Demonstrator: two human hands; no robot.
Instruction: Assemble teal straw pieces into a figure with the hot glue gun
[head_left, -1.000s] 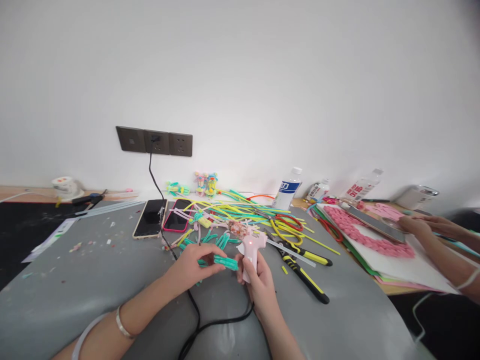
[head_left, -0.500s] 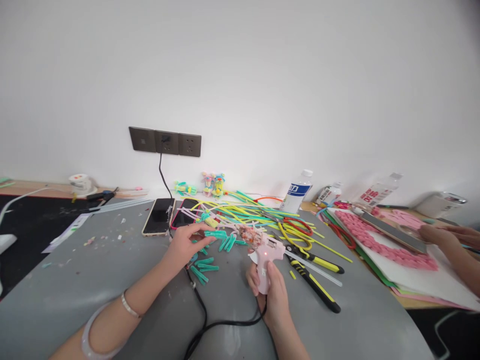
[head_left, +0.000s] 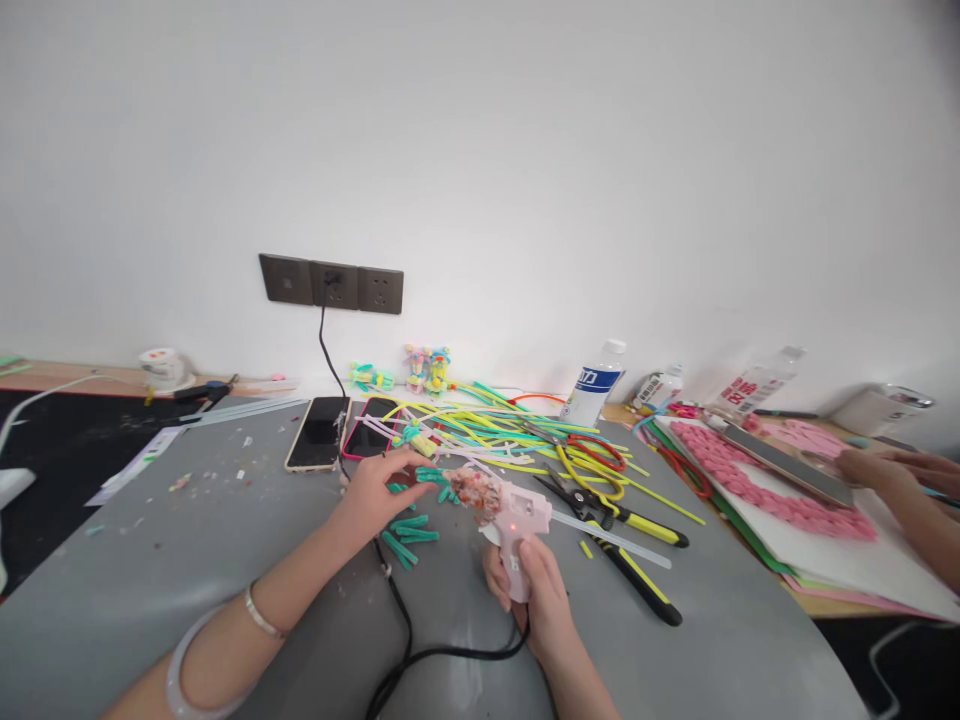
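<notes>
My right hand (head_left: 532, 580) grips a pale pink hot glue gun (head_left: 517, 520) by its handle, with a red light lit on its side. A clear glue stick (head_left: 611, 535) juts from the gun's back. Its nozzle end, crusted with dried glue, points left at a folded teal pipe cleaner piece (head_left: 431, 475) pinched in my left hand (head_left: 382, 490). Whether the tip touches the piece I cannot tell. Several folded teal pieces (head_left: 411, 530) lie on the grey mat just below my left hand.
Black-and-yellow pliers (head_left: 626, 560), scissors (head_left: 592, 460) and many pipe cleaners (head_left: 480, 425) spread right and behind. Two phones (head_left: 319, 435) lie left. A bottle (head_left: 592, 385) stands by the wall. The gun's black cord (head_left: 450, 648) crosses the front. Another person's hands (head_left: 892, 475) work far right.
My right hand has brought the glue gun left and slightly down, its nozzle now close to the teal piece in my left hand. The left hand has shifted slightly.
</notes>
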